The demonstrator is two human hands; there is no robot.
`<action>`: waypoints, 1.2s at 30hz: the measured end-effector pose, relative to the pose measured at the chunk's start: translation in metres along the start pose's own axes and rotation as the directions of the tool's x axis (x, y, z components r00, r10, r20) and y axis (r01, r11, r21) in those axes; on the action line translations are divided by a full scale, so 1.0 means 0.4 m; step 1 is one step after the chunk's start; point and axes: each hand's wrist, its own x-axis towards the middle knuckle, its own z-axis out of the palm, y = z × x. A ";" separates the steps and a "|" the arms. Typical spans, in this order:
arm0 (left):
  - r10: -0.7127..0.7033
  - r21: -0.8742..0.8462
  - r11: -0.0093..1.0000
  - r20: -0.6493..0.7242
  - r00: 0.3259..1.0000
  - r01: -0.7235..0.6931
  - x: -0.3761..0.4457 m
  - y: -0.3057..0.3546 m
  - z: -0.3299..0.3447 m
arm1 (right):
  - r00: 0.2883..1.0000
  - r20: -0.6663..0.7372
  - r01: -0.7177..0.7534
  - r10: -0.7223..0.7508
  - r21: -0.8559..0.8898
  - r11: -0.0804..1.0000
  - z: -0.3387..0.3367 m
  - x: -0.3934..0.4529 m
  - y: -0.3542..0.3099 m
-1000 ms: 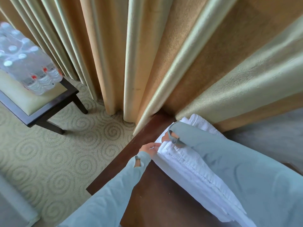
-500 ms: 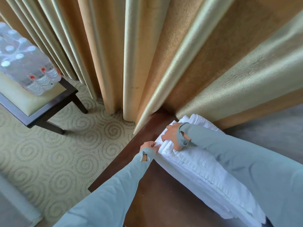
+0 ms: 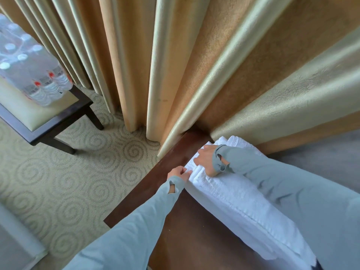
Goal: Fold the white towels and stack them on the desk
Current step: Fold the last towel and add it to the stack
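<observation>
White terry-cloth towels (image 3: 243, 199), rough pile, glossy dark wood desk (image 3: 187, 236), matt embossed fabric curtains (image 3: 165, 65), swirl-patterned carpet (image 3: 68, 172), clear plastic-wrapped bottles (image 3: 33, 69)

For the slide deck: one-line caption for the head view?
Left hand pinches the end of the white towels on the desk while the right hand presses on top.

**Hotel Room, By the Look of It**

Floor-length pleated curtains (image 3: 175, 65) in gold and cream. Swirl-patterned carpet (image 3: 78, 182) wall to wall. Dark wood tabletop (image 3: 191, 240) carrying folded white towels (image 3: 243, 201). Low padded bench (image 3: 39, 117) on dark legs, bearing a shrink-wrapped pack of water bottles (image 3: 29, 65). Furnished like guest lodging rather than a private home.
</observation>
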 end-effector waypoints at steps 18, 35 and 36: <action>0.391 -0.394 0.884 0.325 0.861 -0.252 -0.098 0.067 0.002 | 0.626 -0.391 -0.135 0.674 0.798 0.588 0.204 -0.074 0.013; 0.469 0.098 0.883 -0.157 0.869 -0.459 -0.024 0.009 0.016 | 0.442 -0.252 -0.134 0.861 0.930 0.341 0.282 -0.129 -0.053; 0.490 0.109 0.872 -0.179 0.853 -0.478 -0.022 0.021 0.013 | 0.438 -0.248 -0.133 0.864 0.933 0.335 0.286 -0.126 -0.057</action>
